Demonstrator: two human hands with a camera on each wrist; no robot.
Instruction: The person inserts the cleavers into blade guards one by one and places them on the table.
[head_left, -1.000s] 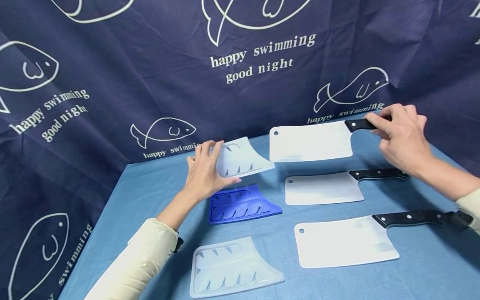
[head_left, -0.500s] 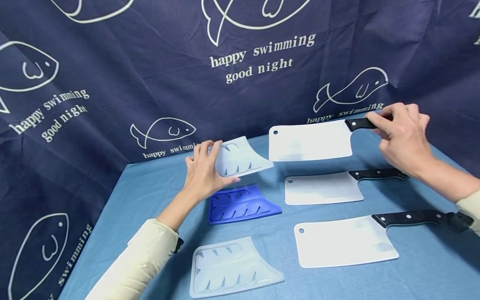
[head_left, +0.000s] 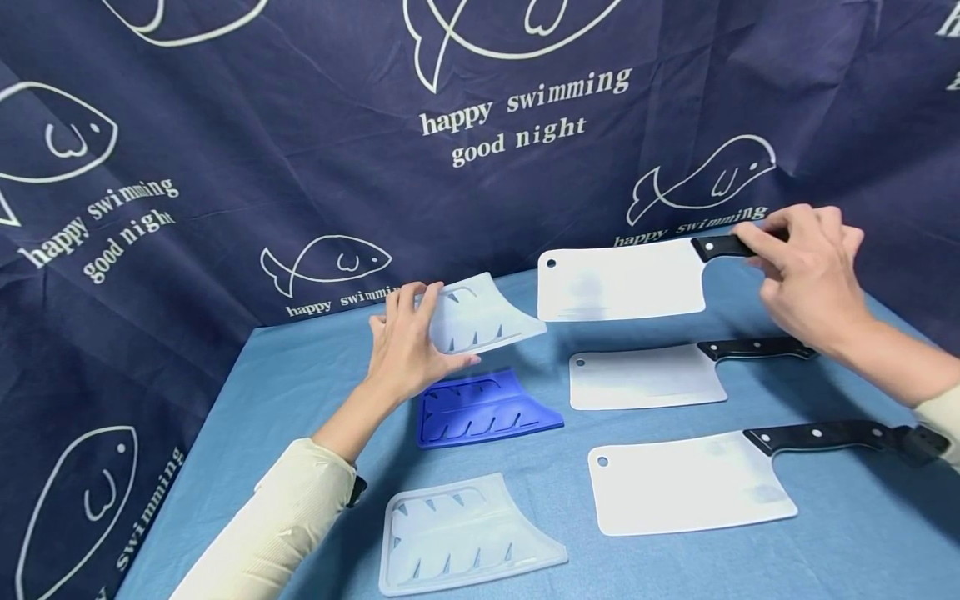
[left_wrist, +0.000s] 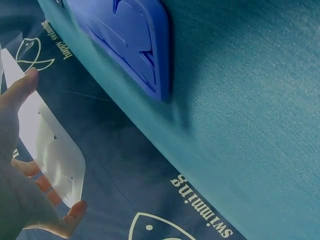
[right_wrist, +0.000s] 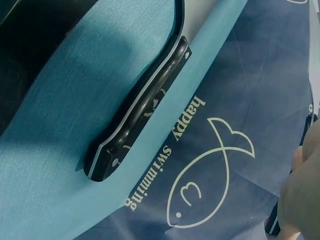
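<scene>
My left hand (head_left: 405, 346) grips a translucent white blade cover (head_left: 480, 312) by its left end, thumb along the lower edge and fingers over the top. It is held up off the table behind the blue blade cover (head_left: 487, 408). My right hand (head_left: 813, 271) holds a cleaver (head_left: 618, 283) by its black handle, raised, with the blade pointing left. The blade's lower left corner is right by the cover's pointed tip; whether they touch I cannot tell. In the left wrist view the fingers hold the white cover (left_wrist: 47, 140). Much of the gripped handle (right_wrist: 271, 220) is hidden by the hand.
Two more cleavers lie on the blue cloth, the middle one (head_left: 645, 379) and the front one (head_left: 693, 487), handles to the right. Another translucent cover (head_left: 468, 533) lies at the front left. A dark blue printed curtain (head_left: 337, 167) hangs behind the table (head_left: 270, 375).
Both hands keep their grips and have barely moved. The raised cleaver has tilted or risen very slightly, and the held cover has shifted a touch to the left.
</scene>
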